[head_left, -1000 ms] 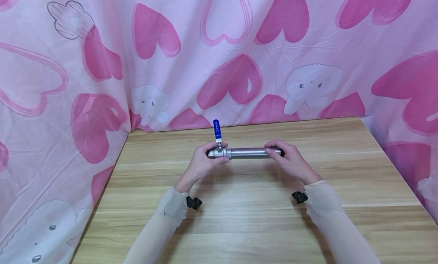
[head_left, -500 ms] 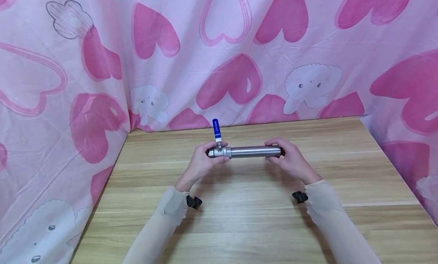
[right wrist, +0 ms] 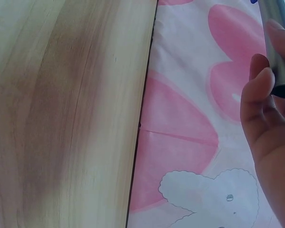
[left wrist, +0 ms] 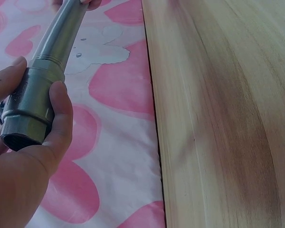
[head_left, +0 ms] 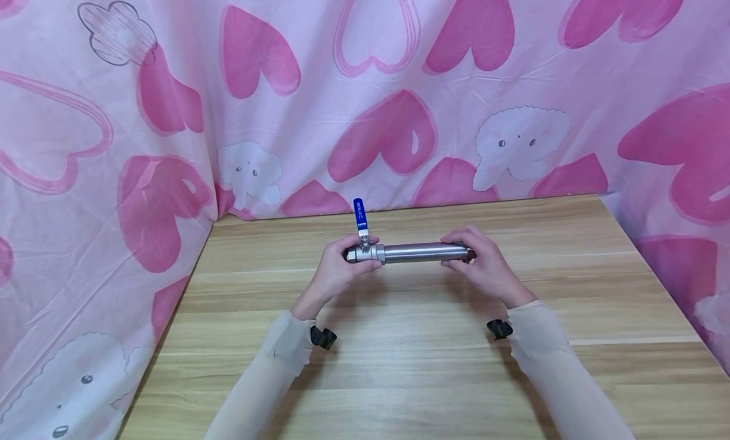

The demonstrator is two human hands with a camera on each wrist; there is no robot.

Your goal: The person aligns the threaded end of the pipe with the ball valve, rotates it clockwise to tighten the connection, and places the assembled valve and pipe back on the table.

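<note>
A ball valve [head_left: 367, 254] with a blue lever handle [head_left: 360, 213] is joined to a smooth steel pipe [head_left: 416, 252]; both are held level above the table. My left hand [head_left: 336, 265] grips the valve body from the left, thumb in front and fingers behind. In the left wrist view the valve's open end [left wrist: 23, 135] shows between the fingers. Around the pipe's right end, my right hand [head_left: 481, 262] has its thumb in front and fingers behind. The right wrist view catches the pipe's dark open end [right wrist: 283, 90] by the fingertips. The lever points up and away.
A wood-grain table [head_left: 410, 376] lies beneath both hands. Pink curtain cloth [head_left: 308, 129] with hearts and white cartoon animals hangs behind the table and along both sides. A small black device [head_left: 324, 338] sits at each wrist.
My right thumb has shifted down and the right fingers have moved at the pipe's end. The blue lever leans slightly further left. My left hand stays in place on the valve.
</note>
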